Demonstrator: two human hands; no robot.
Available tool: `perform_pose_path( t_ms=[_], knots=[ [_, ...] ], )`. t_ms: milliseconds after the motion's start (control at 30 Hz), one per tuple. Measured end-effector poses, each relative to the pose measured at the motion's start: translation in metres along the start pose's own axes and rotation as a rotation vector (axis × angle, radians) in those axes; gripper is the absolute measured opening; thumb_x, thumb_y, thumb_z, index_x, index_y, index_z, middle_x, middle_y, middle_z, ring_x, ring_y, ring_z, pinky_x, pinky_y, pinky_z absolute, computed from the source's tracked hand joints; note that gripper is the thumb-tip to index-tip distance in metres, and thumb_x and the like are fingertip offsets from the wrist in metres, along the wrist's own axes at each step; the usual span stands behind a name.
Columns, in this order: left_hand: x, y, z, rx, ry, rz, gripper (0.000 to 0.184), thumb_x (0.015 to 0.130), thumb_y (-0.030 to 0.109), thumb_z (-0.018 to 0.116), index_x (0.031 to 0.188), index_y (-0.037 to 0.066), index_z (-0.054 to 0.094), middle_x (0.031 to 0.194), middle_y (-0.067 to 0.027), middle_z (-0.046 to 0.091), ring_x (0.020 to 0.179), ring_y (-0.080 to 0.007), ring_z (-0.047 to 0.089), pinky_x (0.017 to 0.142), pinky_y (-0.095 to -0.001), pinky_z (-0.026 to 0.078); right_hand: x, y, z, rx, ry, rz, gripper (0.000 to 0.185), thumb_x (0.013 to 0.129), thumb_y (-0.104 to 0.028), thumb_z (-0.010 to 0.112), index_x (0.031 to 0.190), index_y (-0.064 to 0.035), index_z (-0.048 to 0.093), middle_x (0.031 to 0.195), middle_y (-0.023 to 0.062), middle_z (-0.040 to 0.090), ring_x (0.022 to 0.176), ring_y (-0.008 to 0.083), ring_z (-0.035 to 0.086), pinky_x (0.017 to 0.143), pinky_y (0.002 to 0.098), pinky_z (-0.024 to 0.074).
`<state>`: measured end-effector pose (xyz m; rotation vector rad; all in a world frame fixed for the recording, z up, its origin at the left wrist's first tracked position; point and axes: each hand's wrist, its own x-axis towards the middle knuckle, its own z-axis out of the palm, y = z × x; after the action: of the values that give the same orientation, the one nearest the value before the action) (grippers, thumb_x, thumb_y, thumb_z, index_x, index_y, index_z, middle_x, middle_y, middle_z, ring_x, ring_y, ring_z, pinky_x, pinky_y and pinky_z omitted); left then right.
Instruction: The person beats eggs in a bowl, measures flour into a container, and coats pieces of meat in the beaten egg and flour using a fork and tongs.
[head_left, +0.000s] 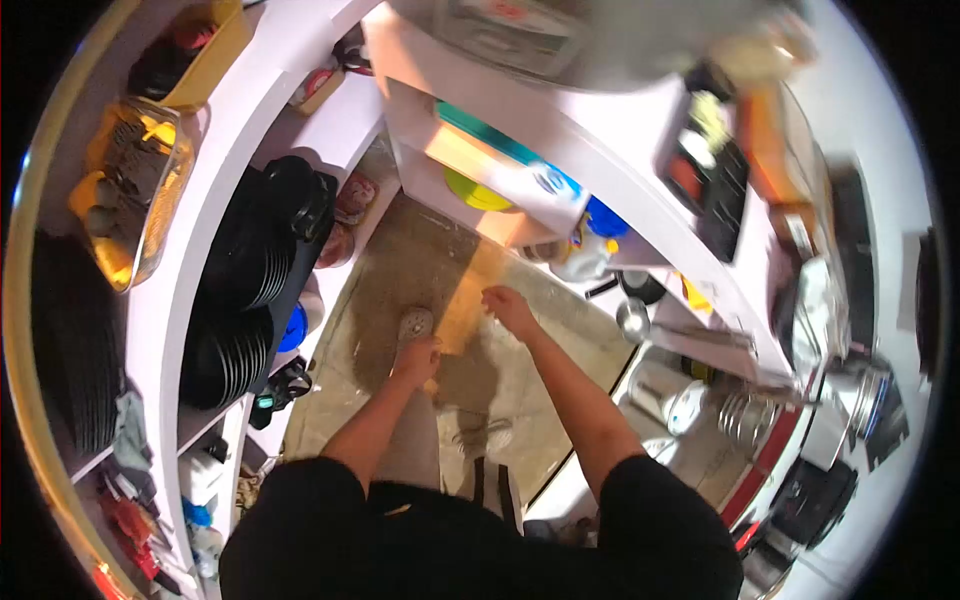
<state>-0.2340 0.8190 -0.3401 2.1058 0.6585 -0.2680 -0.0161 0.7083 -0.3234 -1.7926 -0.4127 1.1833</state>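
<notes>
Both of my hands hang in the air over the brown tiled floor (pixel 385 265). My left hand (pixel 416 357) is just below a light shoe (pixel 416 322) in the view, its fingers curled; whether anything is inside them is too small to tell. To the right and a little higher, my right hand (pixel 508 308) has bent fingers, with no object visible in it. Neither hand touches a shelf. A strip of sunlight crosses the floor between them.
White shelves on the left hold stacked black plates (pixel 232 358) and a wire basket (pixel 150 200). Shelves on the right carry a white jug (pixel 585 258), a metal ladle (pixel 633 320) and a white container (pixel 665 398). A bright yellow-green round item (pixel 474 190) sits in the upper shelf.
</notes>
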Motion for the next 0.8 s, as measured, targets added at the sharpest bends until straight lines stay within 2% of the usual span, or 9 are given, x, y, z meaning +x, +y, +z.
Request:
perform_pose_path(
  t_ms=[133, 167, 267, 300, 333, 367, 533, 633, 800],
  knots=[
    [0.036, -0.069, 0.044, -0.598, 0.468, -0.158, 0.022, 0.078, 0.012, 0.056, 0.099, 0.007, 0.057, 0.088, -0.0110, 0.059, 0.076, -0.0264, 0.059, 0.068, -0.0370, 0.046, 0.187, 0.062, 0.011, 0.439, 0.255, 0.433, 0.034, 0.083, -0.031, 0.054, 0.105, -0.0054, 0.051, 0.097, 0.0114, 0.057, 0.084, 0.0216, 0.055, 0.072, 0.0314, 0.0446],
    [0.032, -0.054, 0.029, -0.372, 0.579, -0.050, 0.022, 0.079, 0.013, 0.056, 0.099, 0.006, 0.057, 0.088, -0.0100, 0.059, 0.075, -0.0246, 0.059, 0.067, -0.0354, 0.046, 0.225, 0.081, 0.011, 0.504, 0.354, 0.469, 0.038, 0.083, -0.035, 0.054, 0.107, -0.0066, 0.049, 0.099, 0.0115, 0.056, 0.086, 0.0234, 0.054, 0.075, 0.0334, 0.0444],
    [0.037, -0.094, 0.085, -0.971, 0.604, -0.322, 0.023, 0.081, 0.019, 0.056, 0.100, 0.006, 0.056, 0.089, -0.0088, 0.060, 0.075, -0.0217, 0.059, 0.065, -0.0340, 0.046, 0.320, 0.154, 0.004, 0.853, 0.438, 0.388, 0.071, 0.081, -0.046, 0.055, 0.127, 0.0006, 0.027, 0.120, 0.0183, 0.041, 0.103, 0.0274, 0.047, 0.082, 0.0373, 0.0422],
    [0.032, -0.094, 0.089, -0.848, 0.381, -0.500, 0.023, 0.082, 0.020, 0.055, 0.099, 0.004, 0.056, 0.088, -0.0076, 0.059, 0.078, -0.0170, 0.058, 0.069, -0.0299, 0.046, 0.334, 0.151, 0.007, 0.956, 0.474, 0.391, 0.078, 0.081, -0.049, 0.055, 0.128, 0.0041, 0.023, 0.117, 0.0195, 0.043, 0.104, 0.0300, 0.047, 0.086, 0.0391, 0.0410],
    [0.035, -0.090, 0.086, -0.720, 0.153, -0.660, 0.024, 0.084, 0.021, 0.054, 0.098, 0.002, 0.056, 0.087, -0.0065, 0.058, 0.081, -0.0122, 0.057, 0.073, -0.0259, 0.047, 0.357, 0.167, -0.002, 1.027, 0.490, 0.406, 0.067, 0.080, -0.047, 0.057, 0.122, -0.0016, 0.033, 0.109, 0.0160, 0.049, 0.097, 0.0268, 0.050, 0.079, 0.0368, 0.0440],
    [0.037, -0.096, 0.099, -0.733, 0.159, -0.674, 0.024, 0.084, 0.021, 0.054, 0.098, 0.002, 0.056, 0.087, -0.0065, 0.058, 0.081, -0.0122, 0.057, 0.073, -0.0259, 0.047, 0.373, 0.175, -0.004, 1.101, 0.506, 0.421, 0.056, 0.079, -0.045, 0.060, 0.116, -0.0074, 0.042, 0.101, 0.0125, 0.055, 0.091, 0.0236, 0.054, 0.072, 0.0345, 0.0470],
    [0.044, -0.099, 0.107, -0.688, 0.013, -0.614, 0.035, 0.083, 0.024, 0.058, 0.111, 0.005, 0.051, 0.092, -0.0043, 0.058, 0.085, -0.0101, 0.055, 0.075, -0.0234, 0.045, 0.386, 0.166, -0.001, 1.311, 0.446, 0.101, 0.039, 0.078, -0.028, 0.062, 0.108, -0.0055, 0.050, 0.104, 0.0109, 0.056, 0.094, 0.0251, 0.054, 0.077, 0.0352, 0.0495],
    [0.040, -0.112, 0.117, -0.981, 0.103, -0.614, 0.035, 0.082, 0.023, 0.060, 0.111, 0.006, 0.051, 0.096, -0.0064, 0.058, 0.089, -0.0129, 0.055, 0.077, -0.0241, 0.045, 0.386, 0.171, -0.006, 1.366, 0.399, 0.026, 0.032, 0.077, -0.014, 0.060, 0.106, -0.0045, 0.051, 0.105, 0.0091, 0.056, 0.097, 0.0264, 0.054, 0.083, 0.0382, 0.0491],
    [0.044, -0.115, 0.101, -0.897, 0.159, -0.646, 0.035, 0.080, 0.022, 0.060, 0.109, 0.005, 0.052, 0.095, -0.0077, 0.060, 0.087, -0.0156, 0.058, 0.074, -0.0275, 0.047, 0.378, 0.171, -0.016, 1.300, 0.340, 0.041, 0.029, 0.077, -0.007, 0.055, 0.105, -0.0029, 0.050, 0.105, 0.0111, 0.057, 0.099, 0.0268, 0.054, 0.082, 0.0385, 0.0488]
  ],
)
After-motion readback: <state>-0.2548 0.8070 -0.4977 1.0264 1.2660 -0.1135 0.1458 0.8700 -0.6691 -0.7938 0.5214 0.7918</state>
